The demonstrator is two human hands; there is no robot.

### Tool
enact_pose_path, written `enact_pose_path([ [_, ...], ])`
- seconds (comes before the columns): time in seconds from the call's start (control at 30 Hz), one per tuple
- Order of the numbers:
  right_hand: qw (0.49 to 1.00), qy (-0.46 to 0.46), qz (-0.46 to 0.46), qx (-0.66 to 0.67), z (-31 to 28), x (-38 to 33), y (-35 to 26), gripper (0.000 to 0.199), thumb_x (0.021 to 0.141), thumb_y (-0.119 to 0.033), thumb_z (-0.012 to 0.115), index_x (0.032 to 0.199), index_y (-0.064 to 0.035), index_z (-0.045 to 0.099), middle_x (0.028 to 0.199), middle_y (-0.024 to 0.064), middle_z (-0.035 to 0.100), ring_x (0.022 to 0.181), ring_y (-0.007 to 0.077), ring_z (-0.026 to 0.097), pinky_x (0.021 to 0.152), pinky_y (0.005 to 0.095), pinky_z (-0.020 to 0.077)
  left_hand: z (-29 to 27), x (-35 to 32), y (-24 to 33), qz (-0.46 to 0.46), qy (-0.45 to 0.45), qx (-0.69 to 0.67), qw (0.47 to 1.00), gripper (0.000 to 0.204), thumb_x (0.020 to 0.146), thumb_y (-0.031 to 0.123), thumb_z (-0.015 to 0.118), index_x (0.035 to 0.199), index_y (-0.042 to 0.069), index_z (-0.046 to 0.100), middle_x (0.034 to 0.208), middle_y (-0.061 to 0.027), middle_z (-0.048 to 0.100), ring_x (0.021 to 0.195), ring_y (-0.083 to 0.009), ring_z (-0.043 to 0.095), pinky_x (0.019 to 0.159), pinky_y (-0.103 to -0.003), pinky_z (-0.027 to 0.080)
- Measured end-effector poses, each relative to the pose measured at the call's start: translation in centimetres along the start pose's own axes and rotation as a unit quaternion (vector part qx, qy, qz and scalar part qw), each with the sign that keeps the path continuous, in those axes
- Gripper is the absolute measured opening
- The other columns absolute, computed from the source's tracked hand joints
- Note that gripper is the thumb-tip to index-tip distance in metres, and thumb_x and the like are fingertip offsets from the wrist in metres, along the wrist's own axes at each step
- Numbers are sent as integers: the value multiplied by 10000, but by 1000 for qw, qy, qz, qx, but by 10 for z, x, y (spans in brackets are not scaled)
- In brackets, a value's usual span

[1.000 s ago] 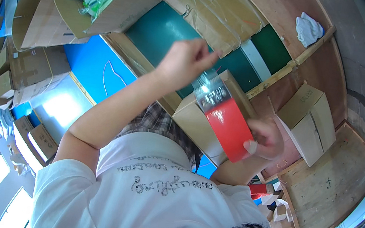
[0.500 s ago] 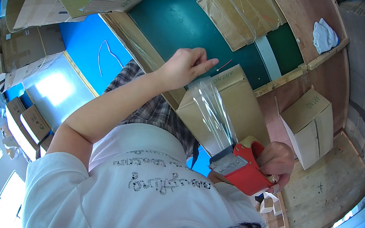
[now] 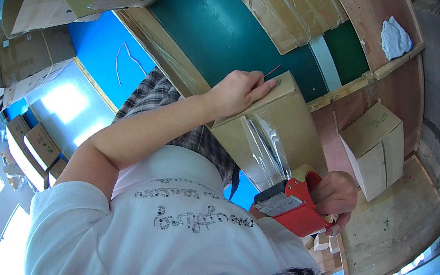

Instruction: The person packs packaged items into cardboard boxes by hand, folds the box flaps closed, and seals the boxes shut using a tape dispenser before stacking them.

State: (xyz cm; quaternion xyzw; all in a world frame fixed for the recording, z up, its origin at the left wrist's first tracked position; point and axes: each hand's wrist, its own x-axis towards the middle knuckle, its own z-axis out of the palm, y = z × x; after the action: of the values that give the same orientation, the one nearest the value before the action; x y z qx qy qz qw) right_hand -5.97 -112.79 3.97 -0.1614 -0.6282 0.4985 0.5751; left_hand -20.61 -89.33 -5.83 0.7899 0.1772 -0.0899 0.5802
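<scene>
We bent left arm across, left hand (image 3: 241, 92) loosely curled on carton (image 3: 305, 130); right hand (image 3: 335, 196) gripped red tape dispenser (image 3: 299, 211) near carton, clear tape (image 3: 265, 147) stretched between. Second carton (image 3: 379, 147) stood rightward.

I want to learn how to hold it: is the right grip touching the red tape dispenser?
Touching. The head view shows the right grip curled against the red tape dispenser, with no gap where they meet.

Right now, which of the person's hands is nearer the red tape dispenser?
Right. The right hand holds the red tape dispenser; the left hand is apart from it, at the brown carton's farther edge.
</scene>
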Motion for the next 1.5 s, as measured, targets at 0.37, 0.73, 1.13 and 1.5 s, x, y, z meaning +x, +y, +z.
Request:
enact_pose_path([
  [0.37,1000,13,-5,11,2,-1,1,368,772,-260,685,766,93,584,585,108,556,436,228,551,387,321,425,-6,8,0,-133,-80,295,943,496,968,473,411,883,26,605,809,-200,666,791,-369,657,720,-456,525],
  [0.73,999,45,-15,-4,2,-3,-1,343,765,-260,675,723,62,564,538,69,506,410,229,527,362,333,390,-25,13,77,234,-2,1,972,183,921,186,589,966,10,616,926,-118,634,927,-312,613,816,-385,497],
  [1.13,979,131,71,-140,33,-16,-19,394,785,-318,646,755,70,589,545,85,501,434,261,526,419,345,390,59,66,124,276,-482,318,768,770,664,424,785,1365,300,490,1222,-60,635,1127,-297,589,951,-390,466],
  [1.5,756,363,519,-165,104,38,-86,267,812,-259,612,864,3,619,685,139,583,640,197,574,600,331,449,56,58,141,165,-467,397,773,754,675,493,762,1354,296,500,1211,-71,637,1115,-281,601,951,-400,472],
])
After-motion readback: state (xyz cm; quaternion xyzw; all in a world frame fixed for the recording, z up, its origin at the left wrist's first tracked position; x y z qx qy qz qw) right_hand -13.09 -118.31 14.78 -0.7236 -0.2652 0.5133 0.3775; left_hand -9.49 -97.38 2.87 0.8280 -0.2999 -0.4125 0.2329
